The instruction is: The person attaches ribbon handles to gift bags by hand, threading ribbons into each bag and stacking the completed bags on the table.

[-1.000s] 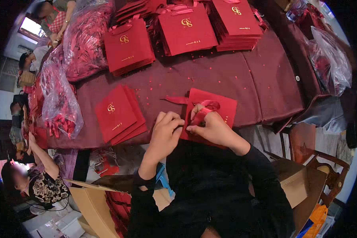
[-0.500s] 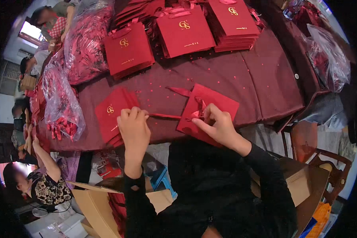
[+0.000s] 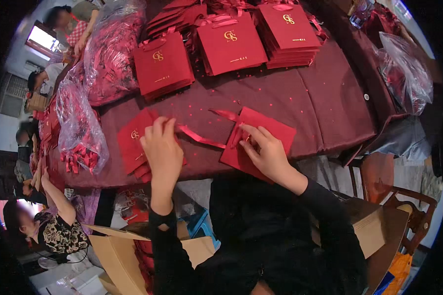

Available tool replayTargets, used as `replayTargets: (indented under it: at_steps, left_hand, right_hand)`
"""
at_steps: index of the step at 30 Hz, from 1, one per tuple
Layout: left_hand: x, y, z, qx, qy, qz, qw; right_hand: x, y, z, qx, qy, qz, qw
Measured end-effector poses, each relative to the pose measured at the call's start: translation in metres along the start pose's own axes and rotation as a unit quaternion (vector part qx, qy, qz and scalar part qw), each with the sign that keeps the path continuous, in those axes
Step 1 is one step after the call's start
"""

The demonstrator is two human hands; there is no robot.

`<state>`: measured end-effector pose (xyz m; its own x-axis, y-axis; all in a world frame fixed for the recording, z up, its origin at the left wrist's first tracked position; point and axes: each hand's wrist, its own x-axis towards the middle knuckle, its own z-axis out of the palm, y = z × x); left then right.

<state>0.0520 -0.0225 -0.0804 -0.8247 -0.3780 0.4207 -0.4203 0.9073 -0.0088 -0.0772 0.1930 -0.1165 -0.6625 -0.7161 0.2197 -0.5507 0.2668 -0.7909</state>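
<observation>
My left hand (image 3: 161, 149) has its fingers bent together at the end of a red ribbon (image 3: 202, 138), above a small stack of red bags (image 3: 132, 140) with gold lettering. The ribbon runs across to a single red bag (image 3: 272, 127) lying tilted on the dark red cloth. Over that bag is my right hand (image 3: 266, 152), thumb and fingers bent close to its edge; what lies between them is too small to make out. Another ribbon end (image 3: 224, 114) sticks out at the bag's upper left.
Stacks of red bags (image 3: 230, 43) line the far side of the cloth-covered table (image 3: 339, 93). Plastic bags of red ribbons (image 3: 81, 130) lie left. Cardboard boxes (image 3: 114, 255) stand below the table edge. Other people (image 3: 64, 236) are at the left.
My left hand has moved left from the single bag, drawing the ribbon out; the ribbon, straight half a second ago, now sags. My right hand remains at the bag, which has turned slightly.
</observation>
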Motion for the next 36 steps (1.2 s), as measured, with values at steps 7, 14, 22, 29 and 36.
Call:
replayTargets:
  at_steps: [7, 14, 22, 29, 36]
  left_hand:
    - [0.026, 0.068, 0.054, -0.266, -0.035, 0.119, 0.956]
    - [0.035, 0.066, 0.061, -0.277, -0.060, 0.126, 0.951]
    - [0.044, 0.068, 0.069, -0.251, -0.048, 0.078, 0.964]
    - [0.031, 0.075, 0.049, -0.103, -0.019, -0.014, 0.994]
    - [-0.011, 0.095, 0.078, -0.170, -0.088, -0.057, 0.980]
  right_hand:
    - [-0.002, 0.001, -0.001, -0.101, -0.053, -0.029, 0.993]
    - [0.017, 0.014, -0.007, -0.242, -0.071, -0.276, 0.927]
    - [0.018, 0.026, 0.001, -0.220, -0.044, -0.186, 0.956]
    - [0.022, 0.010, 0.000, -0.258, -0.050, -0.187, 0.947]
    - [0.026, 0.026, 0.005, -0.401, -0.022, -0.232, 0.886]
